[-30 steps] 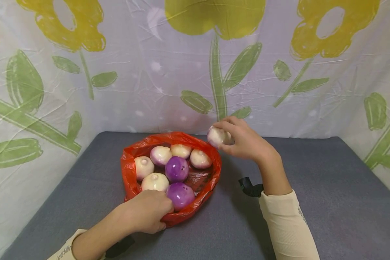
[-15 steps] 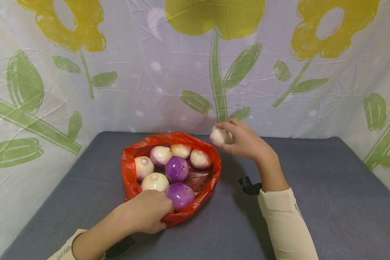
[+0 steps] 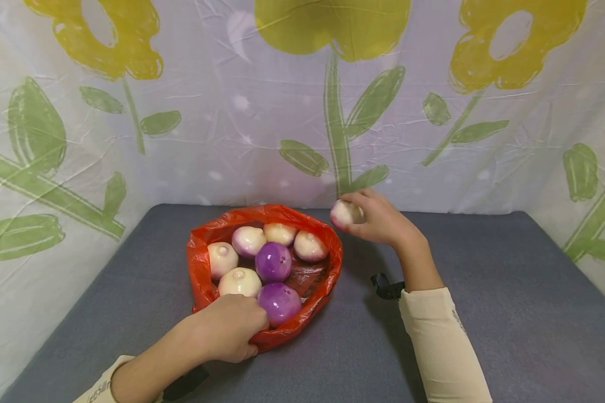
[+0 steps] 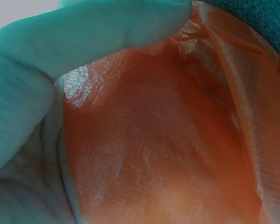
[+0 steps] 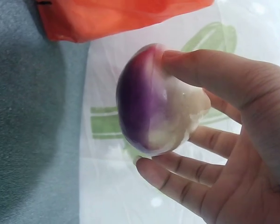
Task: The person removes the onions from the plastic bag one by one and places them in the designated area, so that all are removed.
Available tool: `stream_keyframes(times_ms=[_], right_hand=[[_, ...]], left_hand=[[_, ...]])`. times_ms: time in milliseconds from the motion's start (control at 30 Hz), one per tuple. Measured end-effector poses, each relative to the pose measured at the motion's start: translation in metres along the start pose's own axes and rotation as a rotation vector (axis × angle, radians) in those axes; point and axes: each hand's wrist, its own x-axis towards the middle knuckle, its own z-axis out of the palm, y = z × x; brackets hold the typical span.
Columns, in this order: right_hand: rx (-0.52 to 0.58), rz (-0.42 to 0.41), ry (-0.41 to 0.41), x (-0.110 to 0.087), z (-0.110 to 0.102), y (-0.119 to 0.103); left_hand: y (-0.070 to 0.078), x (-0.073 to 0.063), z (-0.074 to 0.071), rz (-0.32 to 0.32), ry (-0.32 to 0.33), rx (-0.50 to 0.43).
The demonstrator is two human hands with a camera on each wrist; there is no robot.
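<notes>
My left hand [image 3: 229,327] grips the near rim of a red plastic bag [image 3: 199,263]. In the left wrist view, its fingers lie over the bag's translucent film [image 4: 154,121]. Off the bag's far right side, my right hand [image 3: 385,221] holds a glossy purple-and-white turnip [image 5: 144,105] up in the air. The right wrist view shows the thumb pressed on its top and the fingers beneath, with the purple end facing out. Inside the bag sit several similar turnips, among them a mostly purple turnip [image 3: 274,261] and a pale turnip [image 3: 240,282]; my left hand partly hides the nearest ones.
Bag and hands are over a grey cloth-covered table [image 3: 509,313]. A flower-printed curtain [image 3: 222,140] rises along the back and sides. A black strap [image 3: 387,286] shows at my right wrist.
My right hand, with the turnip in its grip, has shifted slightly right, farther from the bag's rim, and the turnip has turned a little. My left hand and the bag stay put.
</notes>
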Motion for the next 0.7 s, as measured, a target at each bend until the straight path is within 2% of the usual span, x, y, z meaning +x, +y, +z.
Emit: stream_keyframes(times_ms=[267,700], right_hand=[[-0.007,0.012,-0.02,0.001,0.009,0.01],[-0.02,0.05,-0.056,0.003,0.019,0.017]], left_hand=[[0.0,0.0,0.0,0.0,-0.006,-0.029],[0.0,0.0,0.0,0.002,-0.004,-0.006]])
